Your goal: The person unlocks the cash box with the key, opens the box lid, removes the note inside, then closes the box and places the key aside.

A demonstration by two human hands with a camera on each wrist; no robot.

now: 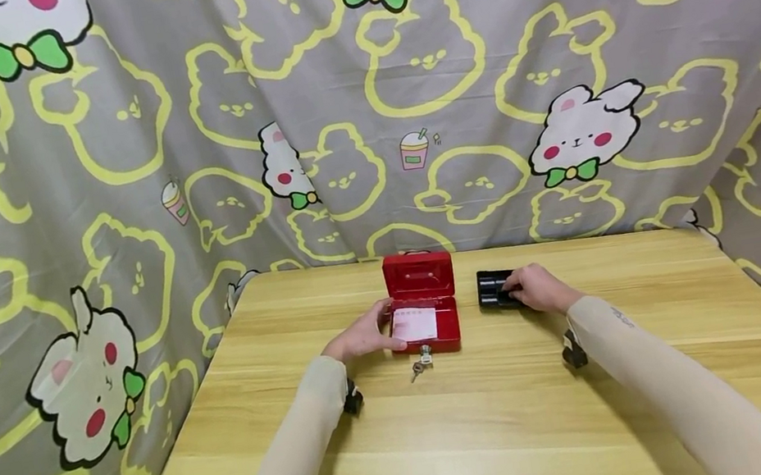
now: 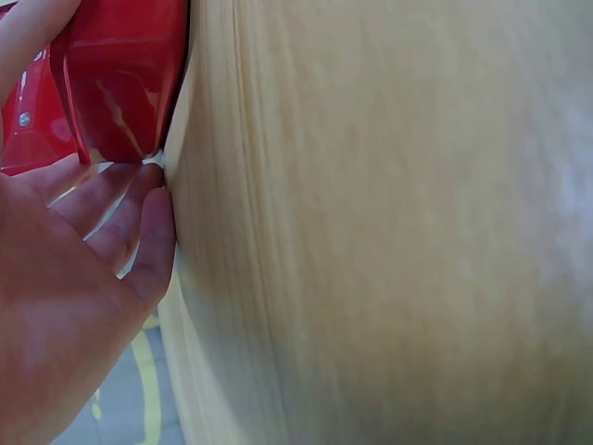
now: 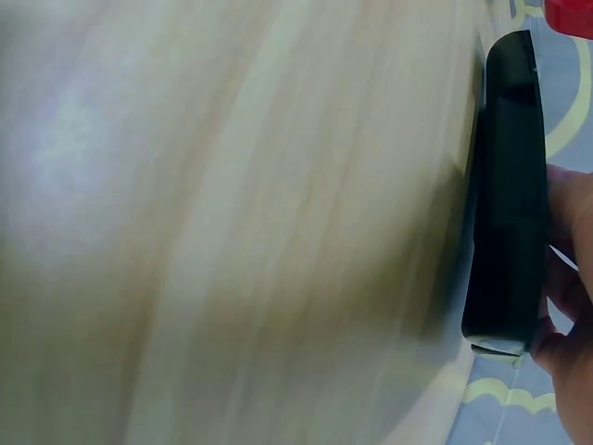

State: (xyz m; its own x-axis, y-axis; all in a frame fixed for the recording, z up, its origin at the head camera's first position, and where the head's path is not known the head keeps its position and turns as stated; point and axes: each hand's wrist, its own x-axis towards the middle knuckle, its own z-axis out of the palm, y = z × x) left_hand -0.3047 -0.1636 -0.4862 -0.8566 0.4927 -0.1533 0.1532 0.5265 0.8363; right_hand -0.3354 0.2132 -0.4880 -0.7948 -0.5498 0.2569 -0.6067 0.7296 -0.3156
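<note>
A small red metal cash box (image 1: 449, 328) stands with its lid up, and a pinkish printed slip (image 1: 415, 323) lies inside. My left hand (image 1: 366, 333) holds the box at its left side, thumb by the front and the other fingers along the side wall. A key (image 1: 417, 369) hangs at the lock on the front. To the right, my right hand (image 1: 542, 291) pinches a black compartmented tray (image 1: 490, 287) near its middle. In the right wrist view the tray (image 3: 510, 195) appears edge-on, close to the tabletop; whether it touches cannot be told.
Both things are toward the far edge of a light wooden table (image 1: 472, 439). A grey curtain (image 1: 343, 94) with yellow animal outlines hangs behind the table and at both sides. Dark wrist cameras sit under each forearm.
</note>
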